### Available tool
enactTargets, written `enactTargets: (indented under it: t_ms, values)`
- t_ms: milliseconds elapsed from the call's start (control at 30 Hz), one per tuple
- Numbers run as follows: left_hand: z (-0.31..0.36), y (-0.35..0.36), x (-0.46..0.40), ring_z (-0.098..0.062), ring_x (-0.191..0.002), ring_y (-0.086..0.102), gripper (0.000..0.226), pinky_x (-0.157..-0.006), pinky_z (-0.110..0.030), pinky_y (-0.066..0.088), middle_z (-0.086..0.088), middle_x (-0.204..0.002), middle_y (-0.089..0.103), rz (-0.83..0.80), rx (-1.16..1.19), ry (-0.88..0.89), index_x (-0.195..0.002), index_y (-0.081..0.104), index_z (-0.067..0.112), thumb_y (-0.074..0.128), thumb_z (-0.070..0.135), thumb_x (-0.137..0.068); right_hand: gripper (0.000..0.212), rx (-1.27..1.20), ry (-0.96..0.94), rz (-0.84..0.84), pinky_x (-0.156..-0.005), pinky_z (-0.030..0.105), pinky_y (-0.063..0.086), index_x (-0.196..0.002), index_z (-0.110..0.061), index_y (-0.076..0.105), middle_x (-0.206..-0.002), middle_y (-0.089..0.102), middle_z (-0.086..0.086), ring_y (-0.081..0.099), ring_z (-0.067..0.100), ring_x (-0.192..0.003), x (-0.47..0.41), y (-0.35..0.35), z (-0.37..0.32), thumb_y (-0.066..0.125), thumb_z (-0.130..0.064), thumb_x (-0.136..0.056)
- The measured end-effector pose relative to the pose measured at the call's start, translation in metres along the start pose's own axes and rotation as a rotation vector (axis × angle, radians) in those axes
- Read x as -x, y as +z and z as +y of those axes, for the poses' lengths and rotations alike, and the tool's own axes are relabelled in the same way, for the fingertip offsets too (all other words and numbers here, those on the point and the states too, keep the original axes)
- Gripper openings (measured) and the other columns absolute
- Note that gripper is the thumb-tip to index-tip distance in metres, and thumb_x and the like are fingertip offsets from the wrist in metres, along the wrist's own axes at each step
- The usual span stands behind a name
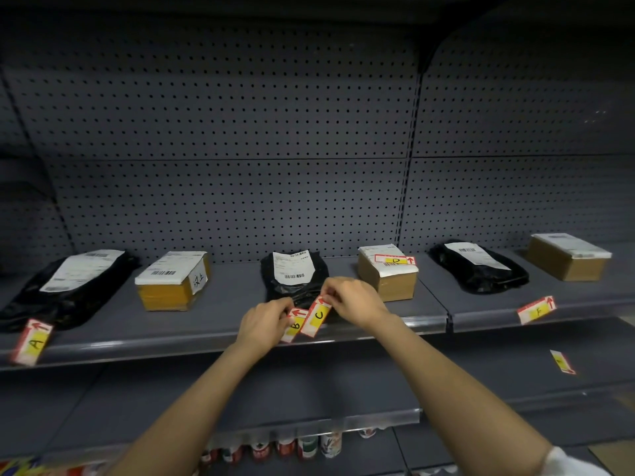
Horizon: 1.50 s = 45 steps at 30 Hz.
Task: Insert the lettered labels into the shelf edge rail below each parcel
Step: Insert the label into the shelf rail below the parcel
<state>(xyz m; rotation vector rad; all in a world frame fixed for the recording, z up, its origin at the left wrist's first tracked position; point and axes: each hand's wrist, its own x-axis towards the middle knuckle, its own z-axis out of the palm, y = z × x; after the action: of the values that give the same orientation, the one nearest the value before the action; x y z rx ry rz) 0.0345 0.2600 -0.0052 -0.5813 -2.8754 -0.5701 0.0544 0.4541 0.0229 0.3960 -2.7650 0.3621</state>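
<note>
Several parcels stand in a row on the grey shelf (220, 314). In front of the middle black bag parcel (293, 274), my left hand (264, 321) pinches the label B (294, 326) and my right hand (354, 300) pinches the label C (318, 316). Both labels are held tilted just above the shelf edge rail (171, 345). Label A (32, 341) leans at the rail's far left, below the left black bag (65, 286). Label D (395, 260) lies on top of a cardboard box (388, 274). Label F (536, 310) lies on the right shelf section.
A yellow-sided box (173, 280) stands left of centre. Another black bag (477, 266) and a brown box (567, 255) lie on the right section. One more label (561, 361) lies on the lower shelf at right. Cans (292, 446) line a shelf further down. Pegboard backs the shelving.
</note>
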Motion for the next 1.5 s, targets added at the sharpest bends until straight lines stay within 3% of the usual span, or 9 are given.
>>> enactTargets:
  t_ms: [167, 300, 400, 567, 733, 933, 1233, 1333, 1500]
  values:
    - [-0.005, -0.001, 0.0, -0.02, -0.09, 0.065, 0.008, -0.076, -0.039, 0.056, 0.0, -0.097, 0.071, 0.026, 0.03, -0.007, -0.096, 0.056, 0.023, 0.059, 0.025, -0.089, 0.013, -0.033, 0.024, -0.044, -0.078, 0.034, 0.049, -0.102, -0.02, 0.062, -0.108, 0.068, 0.002, 0.063, 0.022, -0.098, -0.001, 0.011, -0.002, 0.055, -0.026, -0.093]
    - [-0.008, -0.013, 0.004, -0.023, -0.09, 0.065, 0.01, -0.073, -0.036, 0.052, -0.001, -0.098, 0.072, 0.099, 0.024, -0.01, -0.098, 0.057, 0.023, 0.059, 0.026, -0.089, 0.034, -0.075, -0.063, -0.02, -0.093, 0.035, 0.044, -0.117, -0.024, 0.059, -0.114, 0.064, 0.0, 0.057, 0.017, -0.107, -0.011, 0.002, -0.012, 0.063, -0.037, -0.086]
    - [-0.012, -0.033, 0.009, -0.026, -0.094, 0.065, 0.014, -0.075, -0.037, 0.052, -0.002, -0.102, 0.071, 0.147, -0.024, -0.02, -0.102, 0.058, 0.022, 0.059, 0.028, -0.089, 0.038, -0.204, -0.131, -0.05, -0.086, 0.03, 0.047, -0.113, -0.023, 0.061, -0.108, 0.066, -0.001, 0.06, 0.014, -0.099, -0.023, -0.004, -0.035, 0.068, -0.042, -0.081]
    - [-0.036, -0.067, 0.034, -0.027, -0.095, 0.064, 0.012, -0.071, -0.036, 0.049, -0.001, -0.102, 0.071, 0.196, -0.105, -0.106, -0.098, 0.058, 0.021, 0.058, 0.03, -0.089, 0.015, -0.249, -0.227, -0.079, -0.075, 0.035, 0.051, -0.093, -0.021, 0.065, -0.095, 0.071, 0.001, 0.063, 0.019, -0.088, -0.043, 0.014, -0.088, 0.062, -0.035, -0.087]
    - [-0.098, -0.087, 0.078, -0.024, -0.092, 0.065, 0.01, -0.075, -0.034, 0.049, 0.003, -0.094, 0.07, 0.224, -0.076, -0.315, -0.084, 0.055, 0.025, 0.064, 0.026, -0.082, 0.013, -0.297, -0.272, -0.077, -0.073, 0.031, 0.047, -0.095, -0.02, 0.065, -0.096, 0.072, 0.002, 0.064, 0.02, -0.087, -0.06, 0.04, -0.143, 0.06, -0.03, -0.089]
    - [-0.191, -0.113, 0.117, -0.026, -0.094, 0.062, 0.016, -0.071, -0.03, 0.043, -0.002, -0.1, 0.067, 0.254, -0.127, -0.427, -0.091, 0.056, 0.017, 0.067, 0.021, -0.08, 0.014, -0.294, -0.308, -0.088, -0.076, 0.034, 0.052, -0.095, -0.018, 0.067, -0.097, 0.072, 0.002, 0.065, 0.018, -0.089, -0.087, 0.067, -0.202, 0.06, -0.029, -0.089]
    - [-0.245, -0.097, 0.1, -0.021, -0.105, 0.057, 0.032, -0.085, -0.033, 0.047, -0.002, -0.111, 0.06, 0.1, -0.19, -0.201, -0.105, 0.057, 0.018, 0.071, 0.027, -0.077, 0.017, -0.207, -0.213, -0.094, -0.077, 0.027, 0.047, -0.101, -0.018, 0.065, -0.105, 0.07, 0.002, 0.062, 0.017, -0.095, -0.102, 0.092, -0.24, 0.059, -0.03, -0.091]
    - [-0.243, -0.086, 0.089, -0.024, -0.108, 0.055, 0.034, -0.089, -0.036, 0.047, -0.005, -0.112, 0.058, 0.084, -0.169, -0.129, -0.108, 0.057, 0.016, 0.07, 0.027, -0.078, 0.016, -0.183, -0.148, -0.047, -0.071, 0.024, 0.039, -0.099, -0.018, 0.065, -0.102, 0.07, 0.002, 0.061, 0.016, -0.089, -0.098, 0.09, -0.235, 0.058, -0.03, -0.091]
    - [-0.235, -0.071, 0.08, -0.022, -0.106, 0.051, 0.036, -0.086, -0.032, 0.041, -0.003, -0.111, 0.054, 0.119, -0.213, -0.028, -0.104, 0.053, 0.019, 0.072, 0.03, -0.075, 0.015, -0.157, -0.006, -0.024, -0.069, 0.025, 0.04, -0.098, -0.018, 0.065, -0.098, 0.071, 0.002, 0.056, 0.012, -0.08, -0.084, 0.086, -0.219, 0.059, -0.03, -0.091]
